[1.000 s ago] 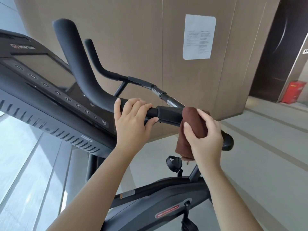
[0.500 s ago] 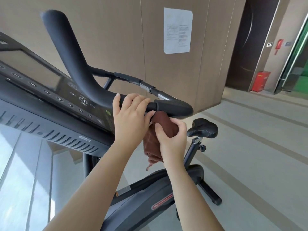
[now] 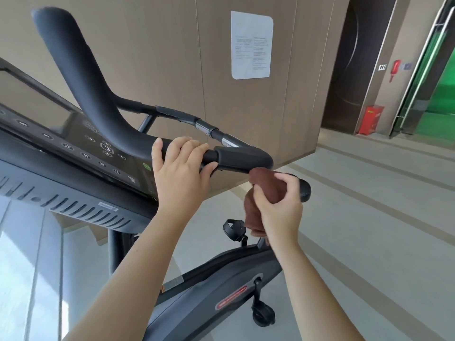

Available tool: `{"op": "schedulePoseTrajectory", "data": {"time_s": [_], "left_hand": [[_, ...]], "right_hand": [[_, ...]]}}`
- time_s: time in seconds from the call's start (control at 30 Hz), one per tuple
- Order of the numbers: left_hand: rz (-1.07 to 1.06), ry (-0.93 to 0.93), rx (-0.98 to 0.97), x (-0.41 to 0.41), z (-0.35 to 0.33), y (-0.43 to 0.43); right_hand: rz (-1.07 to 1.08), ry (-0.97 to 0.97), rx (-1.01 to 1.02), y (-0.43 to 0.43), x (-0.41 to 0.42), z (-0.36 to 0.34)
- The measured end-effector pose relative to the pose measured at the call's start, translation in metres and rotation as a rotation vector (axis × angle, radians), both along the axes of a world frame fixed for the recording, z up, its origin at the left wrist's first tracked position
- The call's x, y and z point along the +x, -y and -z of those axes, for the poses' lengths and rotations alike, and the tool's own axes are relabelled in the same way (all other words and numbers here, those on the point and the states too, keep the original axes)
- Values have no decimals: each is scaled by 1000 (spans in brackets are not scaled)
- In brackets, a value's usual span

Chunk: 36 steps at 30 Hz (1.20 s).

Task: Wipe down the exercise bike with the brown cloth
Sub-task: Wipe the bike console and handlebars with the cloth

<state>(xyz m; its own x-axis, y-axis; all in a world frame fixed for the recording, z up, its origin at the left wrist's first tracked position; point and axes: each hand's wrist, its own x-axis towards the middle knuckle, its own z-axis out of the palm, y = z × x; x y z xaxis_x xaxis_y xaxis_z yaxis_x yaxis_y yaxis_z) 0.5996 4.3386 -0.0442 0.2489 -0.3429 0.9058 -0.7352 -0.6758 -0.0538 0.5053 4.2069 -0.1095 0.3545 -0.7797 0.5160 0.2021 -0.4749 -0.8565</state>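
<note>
The black exercise bike (image 3: 211,294) fills the left and lower middle, with its console (image 3: 73,141) at left. Its near handlebar (image 3: 103,94) curves up from the centre and ends in a padded grip (image 3: 242,157). My left hand (image 3: 179,171) is wrapped around this handlebar just left of the padded grip. My right hand (image 3: 278,207) holds the bunched brown cloth (image 3: 264,183) just under the right tip of the grip, the cloth's top touching it. The rest of the cloth hangs down below my palm. The saddle (image 3: 304,190) shows partly behind my right hand.
A tan panelled wall (image 3: 172,45) with a white paper notice (image 3: 251,45) stands behind the bike. Grey floor (image 3: 369,230) stretches to the right. A red box (image 3: 371,120) sits by a dark doorway at far right. A pedal (image 3: 234,228) and crank (image 3: 262,313) are below my right hand.
My right hand slid the cloth from the top of the grip to under it near my left hand, then out along the underside to the grip's right tip. My left hand kept its hold.
</note>
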Motion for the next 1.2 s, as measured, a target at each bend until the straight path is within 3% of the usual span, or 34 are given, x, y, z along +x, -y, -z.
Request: {"op": "schedulePoseTrajectory", "data": {"time_s": [0.17,0.43,0.67,0.83,1.2], "left_hand": [[-37,-6,-1,-1,1,1],[-154,-138,-52,-14,-1,17],[-246,-230,-54,-29,-5,32],[-260,-202,-27,-39,-3,53],[-336,-244,27,-47,9,71]], "right_hand": [[-74,14,-171,-8,13,3],[-110,-125,-192,77,-8,3],[-294,57,-362,107,-9,-70],[-660,-271,-640,83,31,-100],[-747,-282,-651,176,57,-67]]}}
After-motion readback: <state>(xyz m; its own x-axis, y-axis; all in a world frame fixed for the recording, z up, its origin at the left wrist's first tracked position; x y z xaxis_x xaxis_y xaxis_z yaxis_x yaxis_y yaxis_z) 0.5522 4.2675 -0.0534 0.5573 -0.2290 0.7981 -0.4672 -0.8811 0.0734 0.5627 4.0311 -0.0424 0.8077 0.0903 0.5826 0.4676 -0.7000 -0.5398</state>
